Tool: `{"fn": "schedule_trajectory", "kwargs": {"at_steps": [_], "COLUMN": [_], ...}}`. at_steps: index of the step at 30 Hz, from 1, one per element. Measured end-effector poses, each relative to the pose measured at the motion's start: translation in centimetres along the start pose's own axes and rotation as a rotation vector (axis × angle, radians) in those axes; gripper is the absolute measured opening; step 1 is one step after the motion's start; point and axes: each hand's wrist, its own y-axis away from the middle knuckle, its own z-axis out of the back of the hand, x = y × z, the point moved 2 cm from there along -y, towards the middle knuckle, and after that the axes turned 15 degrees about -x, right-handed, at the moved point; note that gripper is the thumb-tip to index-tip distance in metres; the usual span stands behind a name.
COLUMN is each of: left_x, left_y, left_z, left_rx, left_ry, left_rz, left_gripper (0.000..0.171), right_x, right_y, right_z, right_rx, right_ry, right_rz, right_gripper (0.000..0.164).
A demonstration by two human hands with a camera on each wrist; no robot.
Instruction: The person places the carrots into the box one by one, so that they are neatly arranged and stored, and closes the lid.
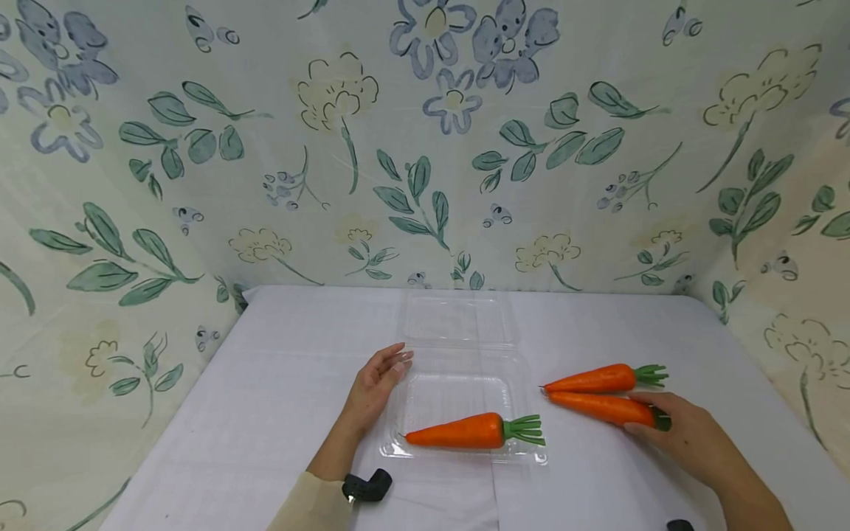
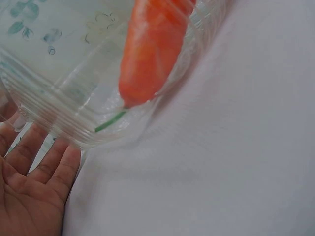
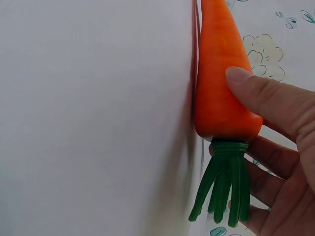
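Observation:
My right hand (image 1: 684, 435) holds a carrot (image 1: 591, 408) near its green top, the thumb on the near side and the fingers behind it, as the right wrist view shows. Just beyond it lies a second carrot (image 1: 594, 379), their tips close together. A third carrot (image 1: 465, 431) lies along the near side of a clear plastic clamshell container (image 1: 392, 413), its leafy end toward the right. At the container's left edge, my left hand (image 1: 368, 391) grips the rim, thumb and fingers on either side of the plastic wall (image 2: 64, 132).
The container's transparent lid (image 1: 458, 321) lies folded back, away from me. A white cloth (image 1: 279, 413) covers the table. Floral fabric (image 1: 425, 169) hangs behind it and at both sides. A black wrist mount (image 1: 368, 485) sits on my left forearm.

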Motion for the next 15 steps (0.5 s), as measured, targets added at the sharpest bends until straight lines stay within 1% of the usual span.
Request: {"fn": "schedule_trajectory", "kwargs": {"at_steps": [3,8,15], "left_x": [-0.1,0.0,0.0], "left_y": [0.1,0.0,0.0], "left_z": [0.0,0.0,0.0], "left_rx": [0.001,0.000,0.005], "left_ry": [-0.003,0.001,0.008], "left_rz": [-0.001,0.005,0.004], "left_gripper": [0.045,0.045,0.045], "right_x": [0.0,0.2,1.1], "right_y": [0.2,0.6,1.1], "right_z": [0.1,0.5,1.6], "right_rx": [-0.006,-0.018,-0.084], "right_ry": [-0.002,-0.033,-0.054], "right_rz": [0.008,-0.006,0.023], "right_gripper": [0.094,0.097,0.091]}}
